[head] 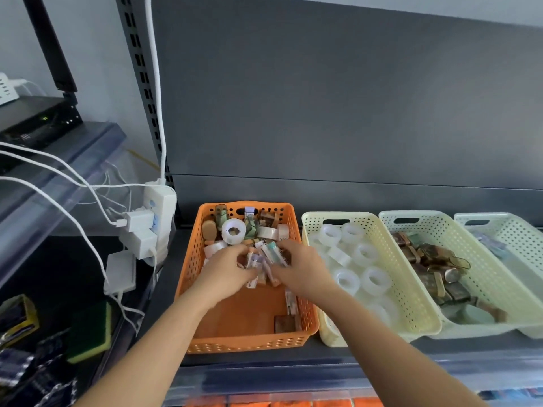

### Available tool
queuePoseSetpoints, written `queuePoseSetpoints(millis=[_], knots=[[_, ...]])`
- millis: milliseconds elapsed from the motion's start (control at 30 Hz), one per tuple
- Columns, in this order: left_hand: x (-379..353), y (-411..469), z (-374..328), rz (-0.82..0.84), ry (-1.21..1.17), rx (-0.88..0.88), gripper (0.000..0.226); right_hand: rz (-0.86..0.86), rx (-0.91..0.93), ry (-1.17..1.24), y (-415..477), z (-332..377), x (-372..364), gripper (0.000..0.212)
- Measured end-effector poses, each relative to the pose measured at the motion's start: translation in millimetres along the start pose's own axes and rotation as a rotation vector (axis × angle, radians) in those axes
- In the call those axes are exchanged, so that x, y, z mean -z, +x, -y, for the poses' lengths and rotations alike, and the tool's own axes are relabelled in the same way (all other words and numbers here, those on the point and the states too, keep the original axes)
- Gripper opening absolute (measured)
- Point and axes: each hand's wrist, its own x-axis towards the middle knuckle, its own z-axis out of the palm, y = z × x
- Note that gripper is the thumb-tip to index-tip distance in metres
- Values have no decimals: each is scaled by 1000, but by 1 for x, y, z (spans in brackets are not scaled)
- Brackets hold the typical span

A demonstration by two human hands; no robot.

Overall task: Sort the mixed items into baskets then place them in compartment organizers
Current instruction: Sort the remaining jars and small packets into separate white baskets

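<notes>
Reaching into the orange basket (pixel 188 277) at the shelf's left end, left hand (pixel 226 271) and right hand (pixel 299 271) meet over its pile.
The left hand's fingers curl round small tubes (pixel 258 259); the right hand bends over the same pile, its grip unclear. Both forearms stretch forward from the shelf's front edge. Four baskets stand in a row: orange, a cream basket (pixel 407 274) of clear tape rolls (pixel 373 279), a pale green basket (pixel 484 268) of brown items (pixel 426 259), and a fourth basket (pixel 514 230).

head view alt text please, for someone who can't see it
A person's left hand and right hand dig into small tubes in an orange basket on a shelf. To its right sit pale baskets, the nearest holding clear tape rolls, the next brown items.
</notes>
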Motion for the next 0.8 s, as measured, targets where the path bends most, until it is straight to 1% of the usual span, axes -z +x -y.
queuePoseSetpoints(millis=[67,133,167,233,300,367,433,500,567,700,800], knots=[[-7,0,-17,-26,-81,-44,50,-55,1,76,-6,-6,14,19],[-17,1,-37,-37,-125,-104,30,-108,1,137,-13,-14,31,13],[-23,1,-48,-33,-138,-126,24,-135,0,156,-17,-20,40,10],[-36,2,-71,-35,-141,-174,19,-185,-13,180,-26,-34,60,9],[-53,2,-95,-37,-151,-223,12,-222,-22,206,-38,-53,81,4],[-75,0,-120,-24,-195,-247,11,-258,-20,225,-52,-74,101,7],[-100,-3,-145,3,-232,-242,13,-288,-35,224,-68,-97,123,6],[-128,-6,-170,33,-251,-241,15,-316,-52,206,-85,-122,145,12],[-156,-8,-194,47,-243,-257,16,-332,-73,188,-101,-147,166,15],[-208,-17,-240,79,-231,-282,23,-348,-100,157,-130,-195,208,13],[-242,-21,-272,116,-193,-294,22,-342,-136,150,-148,-228,235,16]])
